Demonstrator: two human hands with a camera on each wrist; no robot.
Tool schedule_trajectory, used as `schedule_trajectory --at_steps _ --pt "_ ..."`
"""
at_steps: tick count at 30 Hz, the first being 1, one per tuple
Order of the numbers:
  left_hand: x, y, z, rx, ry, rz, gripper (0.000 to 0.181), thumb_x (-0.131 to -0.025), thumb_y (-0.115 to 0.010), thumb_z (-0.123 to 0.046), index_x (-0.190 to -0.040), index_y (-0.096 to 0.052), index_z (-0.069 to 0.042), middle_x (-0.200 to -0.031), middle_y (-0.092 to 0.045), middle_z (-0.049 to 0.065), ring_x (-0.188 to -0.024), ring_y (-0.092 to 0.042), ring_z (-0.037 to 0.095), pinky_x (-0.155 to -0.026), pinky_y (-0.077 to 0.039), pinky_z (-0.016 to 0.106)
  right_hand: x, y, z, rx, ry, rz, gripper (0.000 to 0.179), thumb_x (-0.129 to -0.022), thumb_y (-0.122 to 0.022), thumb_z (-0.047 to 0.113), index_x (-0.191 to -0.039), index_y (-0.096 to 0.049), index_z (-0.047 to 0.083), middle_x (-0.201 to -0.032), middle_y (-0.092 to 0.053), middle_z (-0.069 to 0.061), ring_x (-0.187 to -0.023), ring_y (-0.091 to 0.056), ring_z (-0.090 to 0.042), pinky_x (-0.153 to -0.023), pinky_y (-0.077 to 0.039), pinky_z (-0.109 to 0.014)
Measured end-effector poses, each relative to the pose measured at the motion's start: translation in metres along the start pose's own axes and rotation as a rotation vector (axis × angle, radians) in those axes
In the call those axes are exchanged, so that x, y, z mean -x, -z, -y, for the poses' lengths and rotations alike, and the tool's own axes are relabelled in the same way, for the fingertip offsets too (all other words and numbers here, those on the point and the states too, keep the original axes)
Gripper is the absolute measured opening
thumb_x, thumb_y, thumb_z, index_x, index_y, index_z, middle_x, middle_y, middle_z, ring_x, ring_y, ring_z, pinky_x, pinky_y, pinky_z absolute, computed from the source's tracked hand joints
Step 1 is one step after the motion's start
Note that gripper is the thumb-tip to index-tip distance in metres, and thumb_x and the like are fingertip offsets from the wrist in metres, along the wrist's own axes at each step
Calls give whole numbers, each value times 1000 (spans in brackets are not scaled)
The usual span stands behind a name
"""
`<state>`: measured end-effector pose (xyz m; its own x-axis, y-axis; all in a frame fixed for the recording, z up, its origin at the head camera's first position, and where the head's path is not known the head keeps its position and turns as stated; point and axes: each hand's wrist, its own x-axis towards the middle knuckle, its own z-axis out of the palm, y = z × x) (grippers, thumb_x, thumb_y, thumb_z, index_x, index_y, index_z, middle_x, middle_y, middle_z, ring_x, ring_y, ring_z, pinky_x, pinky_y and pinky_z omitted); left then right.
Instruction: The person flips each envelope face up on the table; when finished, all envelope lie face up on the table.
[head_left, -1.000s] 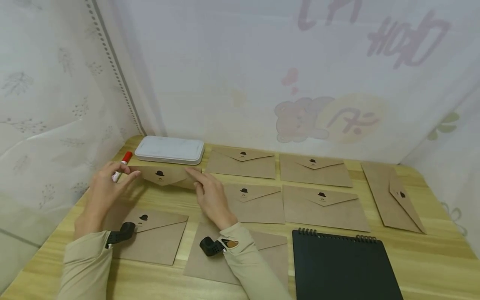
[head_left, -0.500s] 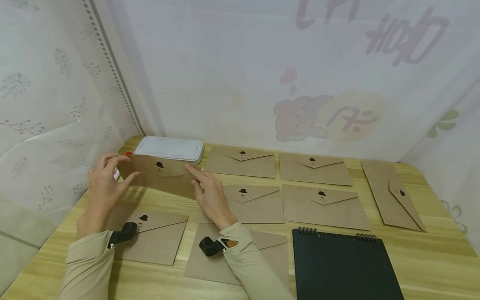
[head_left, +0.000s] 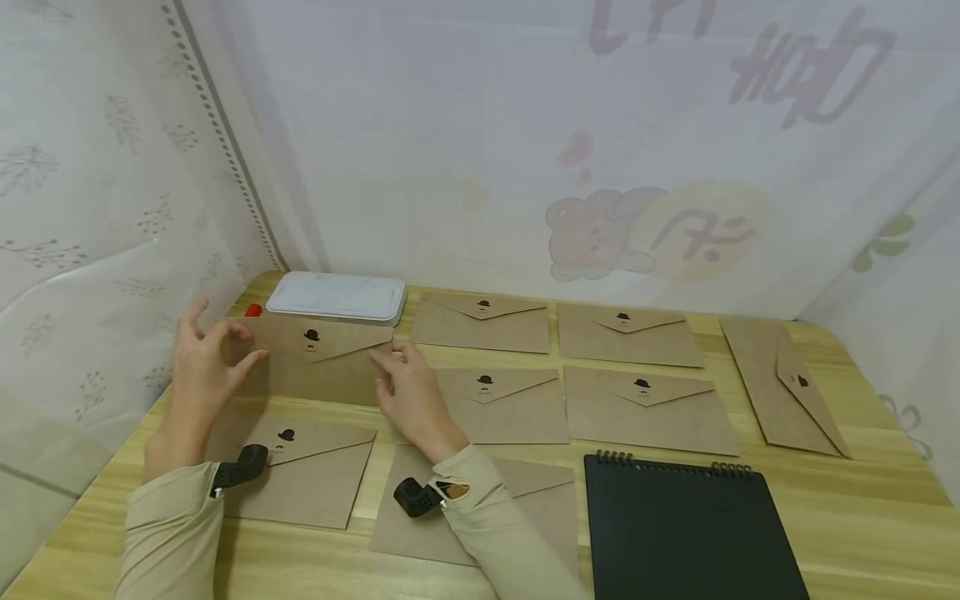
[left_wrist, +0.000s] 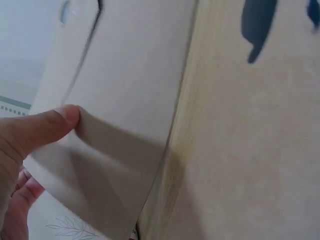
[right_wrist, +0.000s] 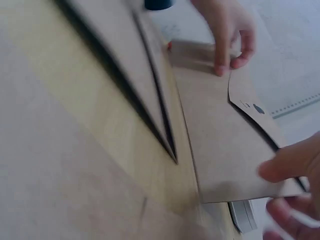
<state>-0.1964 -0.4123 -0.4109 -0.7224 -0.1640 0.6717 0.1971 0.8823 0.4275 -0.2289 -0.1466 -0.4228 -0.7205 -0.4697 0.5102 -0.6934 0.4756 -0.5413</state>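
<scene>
A brown paper envelope [head_left: 322, 375] with a black hat-and-moustache print stands tilted up at the left of the table, its pointed flap facing me. My left hand [head_left: 201, 375] pinches its left end; in the left wrist view the thumb [left_wrist: 45, 129] lies on the front and the fingers reach behind. At the opposite end my right hand [head_left: 414, 396] pinches the edge, thumb in front and other fingers behind, as the right wrist view shows. Just in front, another envelope [head_left: 315, 487] lies flat under my left wrist. My right forearm crosses over a further envelope [head_left: 420, 525].
Several matching envelopes lie flat in rows, including one at the back [head_left: 483, 333] and one turned lengthwise at right [head_left: 765, 392]. A black spiral notebook [head_left: 690, 533] sits at the front right. Behind the raised envelope are a white case [head_left: 337, 296] and a red-capped marker [head_left: 253, 310].
The envelope has tipped upright, so more of its front shows, and has come slightly closer. My right hand has moved lower along its right edge. The marker is now mostly hidden.
</scene>
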Motion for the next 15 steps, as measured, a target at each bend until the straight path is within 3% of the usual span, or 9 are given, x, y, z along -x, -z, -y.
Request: schedule_trajectory --at_steps 3,6,10,15 --pt "1 -1 4 3 16 47 34 -61 -81 11 -83 -55 5 -136 -30 34 -108 -39 55 -88 -32 63 2 -3 1 202 -6 72 42 -83 -66 12 -125 -61 14 -119 -54 -10 -95 -50 -19 -74 -39 -22" --pt "3 -2 5 12 57 160 37 -64 -81 5 -89 -54 4 -141 -19 36 -118 -30 59 -91 -28 67 4 -6 2 327 -22 146 46 -84 -66 19 -129 -58 20 -120 -53 -8 -98 -45 -21 -69 -33 -24" --pt "5 -1 5 -25 116 332 44 -68 -83 -13 -99 -54 1 -146 -3 35 -115 -30 59 -91 -18 73 7 -8 5 374 -36 216 47 -84 -66 21 -130 -57 20 -116 -53 -7 -91 -44 -19 -65 -29 -23" --pt "7 -3 4 -74 112 462 68 -66 -83 -36 -112 -57 8 -149 2 30 -127 -16 56 -92 -9 74 7 -10 9 361 -50 245 46 -83 -70 23 -128 -58 17 -112 -53 -6 -86 -44 -18 -66 -32 -23"
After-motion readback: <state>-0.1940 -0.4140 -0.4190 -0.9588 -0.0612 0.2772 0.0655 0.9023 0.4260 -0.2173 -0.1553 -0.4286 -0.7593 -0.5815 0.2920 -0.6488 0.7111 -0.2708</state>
